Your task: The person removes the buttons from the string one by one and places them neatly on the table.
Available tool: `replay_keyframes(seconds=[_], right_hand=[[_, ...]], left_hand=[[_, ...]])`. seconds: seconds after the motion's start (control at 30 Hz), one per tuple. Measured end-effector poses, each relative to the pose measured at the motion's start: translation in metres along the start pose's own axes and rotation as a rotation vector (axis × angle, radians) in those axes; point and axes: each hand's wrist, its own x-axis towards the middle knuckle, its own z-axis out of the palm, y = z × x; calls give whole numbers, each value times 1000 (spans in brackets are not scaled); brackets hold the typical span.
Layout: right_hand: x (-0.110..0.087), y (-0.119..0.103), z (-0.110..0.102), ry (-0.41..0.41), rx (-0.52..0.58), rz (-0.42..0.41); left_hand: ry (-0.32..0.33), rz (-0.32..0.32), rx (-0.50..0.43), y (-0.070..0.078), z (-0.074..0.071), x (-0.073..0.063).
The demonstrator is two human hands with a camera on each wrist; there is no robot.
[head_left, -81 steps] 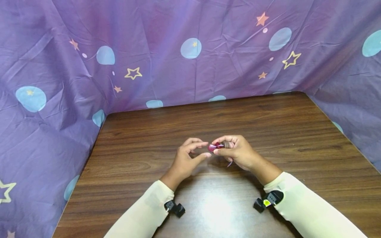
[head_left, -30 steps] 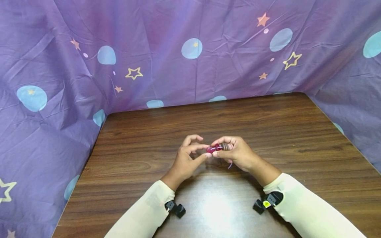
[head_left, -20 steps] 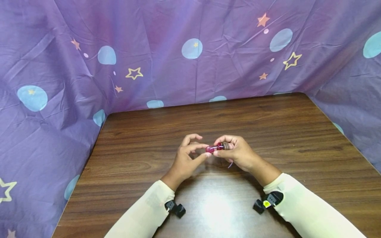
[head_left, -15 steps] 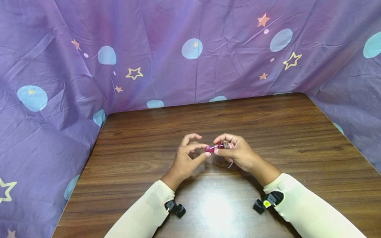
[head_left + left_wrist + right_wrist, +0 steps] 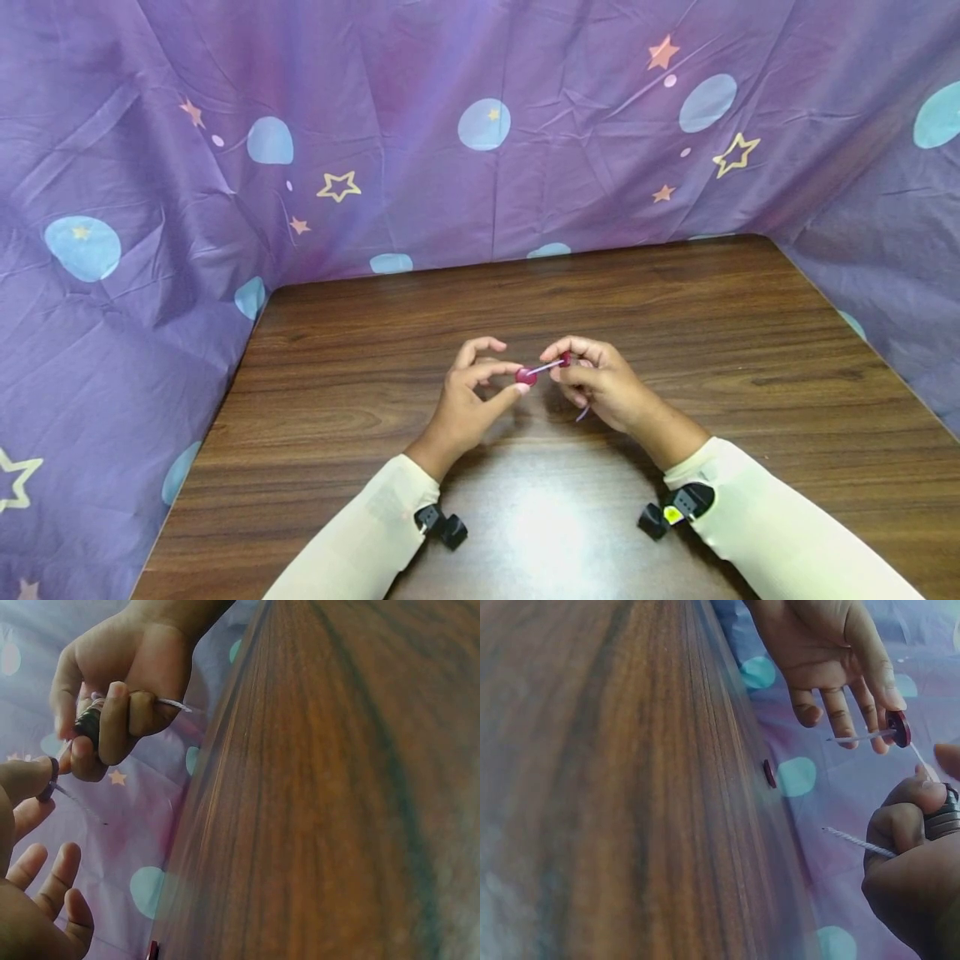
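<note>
In the head view my left hand (image 5: 474,398) pinches a magenta button (image 5: 527,377) between thumb and index finger, its other fingers spread. A pale lilac cord (image 5: 546,367) runs from this button to a second red button (image 5: 566,359) at the fingertips of my right hand (image 5: 603,383). In the right wrist view the cord passes through the left hand's button (image 5: 898,729), and its tip hangs free beyond it. My right hand curls round a stack of dark buttons (image 5: 943,813), mostly hidden in the head view. The cord's other end (image 5: 859,841) sticks out below that hand.
Both hands are over a brown wood-grain table (image 5: 360,333). A small red disc (image 5: 769,773) lies near the table edge in the right wrist view. A purple curtain (image 5: 420,150) with stars and circles hangs behind and at both sides.
My left hand has closed on the end button, which now stands apart from the others with cord showing between. The right fingers have shifted right and now cover the stack.
</note>
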Motion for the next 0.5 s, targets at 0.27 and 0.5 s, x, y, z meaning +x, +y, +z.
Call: replay_keyframes(seconds=[0.27,0.5], right_hand=[[1,-4,3,120,-115,93],[1,-3,1,121,-194,130]], left_hand=[[-2,14,-4,-2,1,0],[-9,7,-26,-1,0,0]])
